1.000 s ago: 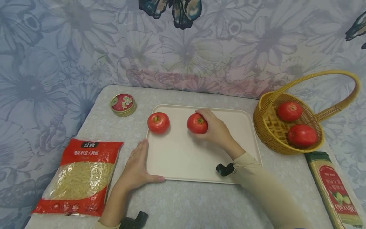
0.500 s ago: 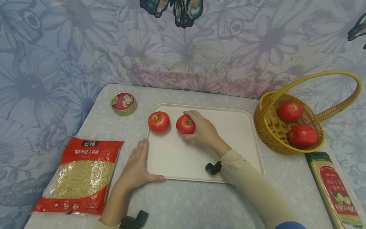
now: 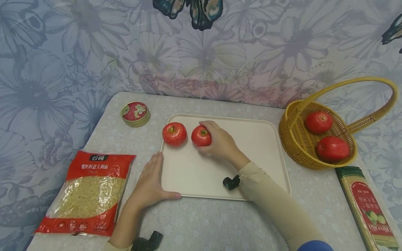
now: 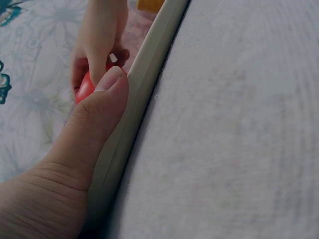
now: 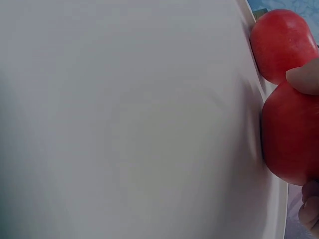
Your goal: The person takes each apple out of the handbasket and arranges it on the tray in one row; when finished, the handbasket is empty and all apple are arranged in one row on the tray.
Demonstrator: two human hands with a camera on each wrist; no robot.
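Firstly, at the left, the bare left hand [image 3: 147,183] braces the near left corner of the cream, rectangular, plastic-looking tray [image 3: 194,176], fingers extended rather than clenched, thumb at the near rim; light, even pressure there should stop any sliding. Next, a round red tomato [image 3: 174,135] sits by the tray's left edge and is best left unbumped. Just beside it, the bare right hand [image 3: 221,143] grasps a second round red tomato [image 3: 200,136] over the tray, fingers curled round it; whether it bears on the surface, I cannot tell. Such smooth fruit may roll, so let it settle before loosening the grip.
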